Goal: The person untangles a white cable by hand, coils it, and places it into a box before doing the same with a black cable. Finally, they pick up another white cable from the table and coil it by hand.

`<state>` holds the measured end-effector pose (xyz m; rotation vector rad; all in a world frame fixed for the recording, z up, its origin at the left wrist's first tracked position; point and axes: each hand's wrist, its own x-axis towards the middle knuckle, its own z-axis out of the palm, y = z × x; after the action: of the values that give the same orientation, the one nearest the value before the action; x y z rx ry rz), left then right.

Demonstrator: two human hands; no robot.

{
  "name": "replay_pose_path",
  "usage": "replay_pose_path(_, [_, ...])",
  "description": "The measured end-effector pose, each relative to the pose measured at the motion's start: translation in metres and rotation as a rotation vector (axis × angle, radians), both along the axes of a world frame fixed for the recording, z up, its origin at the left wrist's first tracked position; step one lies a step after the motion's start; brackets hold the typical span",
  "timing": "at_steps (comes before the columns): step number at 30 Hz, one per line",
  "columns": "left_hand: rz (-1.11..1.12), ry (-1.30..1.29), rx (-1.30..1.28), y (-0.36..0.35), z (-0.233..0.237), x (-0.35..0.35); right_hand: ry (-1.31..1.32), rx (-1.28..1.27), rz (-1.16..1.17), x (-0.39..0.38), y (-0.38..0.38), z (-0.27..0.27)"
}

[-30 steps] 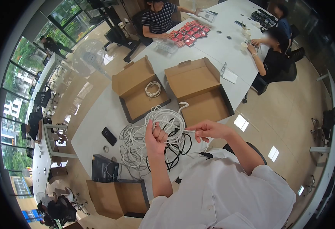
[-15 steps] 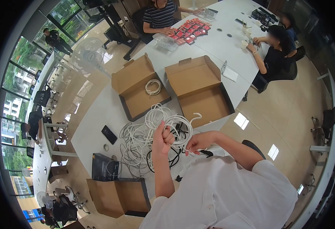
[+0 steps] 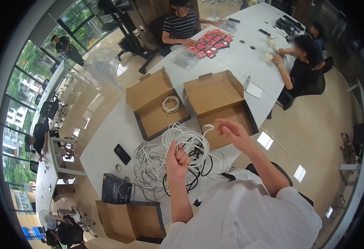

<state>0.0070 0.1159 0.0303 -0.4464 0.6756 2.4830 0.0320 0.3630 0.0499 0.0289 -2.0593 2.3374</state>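
My left hand (image 3: 178, 159) is closed round a looped coil of white cable (image 3: 202, 145), held above the table. One loose end of the cable curls up at the coil's right. Just right of that end, my right hand (image 3: 233, 133) is raised with its fingers apart and nothing in them. Below and left of the coil lies a tangle of white and grey cables (image 3: 146, 170), with a black cable (image 3: 194, 182) among them. A smaller tied white coil (image 3: 171, 104) rests inside the open cardboard box (image 3: 155, 126) at the back left.
A second open box (image 3: 221, 93) stands behind my right hand. On the left are a phone (image 3: 122, 154), a tape roll (image 3: 118, 167), a dark box (image 3: 116, 189) and another open carton (image 3: 115, 218). People sit farther along the table (image 3: 231, 58), one beside red packets (image 3: 213, 43).
My right hand has let go of the cable below the coil and moved up and right, its fingers opening. My left hand keeps its hold on the coil.
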Motion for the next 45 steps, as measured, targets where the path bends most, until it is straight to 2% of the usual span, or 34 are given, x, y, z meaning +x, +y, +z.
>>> replay_pose_path(4, [-0.026, -0.015, 0.127, 0.007, -0.005, 0.002, -0.014, -0.013, 0.055, -0.002, -0.009, 0.010])
replay_pose_path(8, [0.061, 0.069, 0.294, -0.002, -0.014, -0.002, 0.055, 0.023, 0.068, 0.007, -0.011, 0.013])
replay_pose_path(11, [0.201, 0.063, 0.358, -0.004, -0.002, -0.003, 0.138, 0.112, 0.062, 0.023, -0.002, 0.026])
replay_pose_path(12, [0.239, 0.071, 0.341, -0.002, 0.005, -0.001, 0.177, 0.149, 0.056, 0.025, 0.001, 0.028])
replay_pose_path(15, [0.322, -0.011, 0.201, 0.005, 0.026, 0.002, 0.245, -0.035, -0.036, 0.029, 0.007, 0.027])
replay_pose_path(18, [0.209, 0.083, 0.108, 0.000, 0.010, 0.000, 0.262, -0.155, -0.161, 0.030, 0.016, 0.040])
replay_pose_path(22, [0.018, 0.270, -0.224, 0.000, 0.014, 0.001, 0.341, -0.064, -0.323, 0.028, 0.041, 0.046])
replay_pose_path(25, [0.103, 0.298, -0.158, -0.013, -0.001, -0.002, 0.396, -0.222, -0.488, 0.024, 0.060, 0.049])
replay_pose_path(29, [0.291, 0.226, -0.108, -0.020, -0.001, -0.003, 0.382, -0.324, -0.511, 0.025, 0.081, 0.051])
replay_pose_path(30, [0.273, 0.251, -0.079, -0.025, -0.003, -0.003, 0.387, -0.354, -0.555, 0.025, 0.082, 0.049])
replay_pose_path(33, [0.192, 0.322, -0.187, -0.038, -0.001, -0.006, 0.435, -0.394, -0.715, 0.026, 0.092, 0.054])
replay_pose_path(37, [0.235, 0.405, -0.423, -0.051, 0.002, -0.008, 0.500, -0.410, -0.792, 0.031, 0.120, 0.056])
replay_pose_path(41, [0.229, 0.536, -0.409, -0.057, 0.008, -0.004, 0.504, -0.444, -0.833, 0.040, 0.135, 0.060])
replay_pose_path(42, [0.332, 0.418, -0.573, -0.042, 0.024, 0.000, 0.487, -0.479, -0.899, 0.041, 0.137, 0.063])
replay_pose_path(44, [0.328, 0.443, -0.395, -0.062, 0.008, -0.007, 0.447, -0.554, -1.021, 0.043, 0.143, 0.066])
replay_pose_path(45, [0.325, 0.454, -0.306, -0.073, 0.003, -0.008, 0.440, -0.588, -0.978, 0.046, 0.152, 0.062])
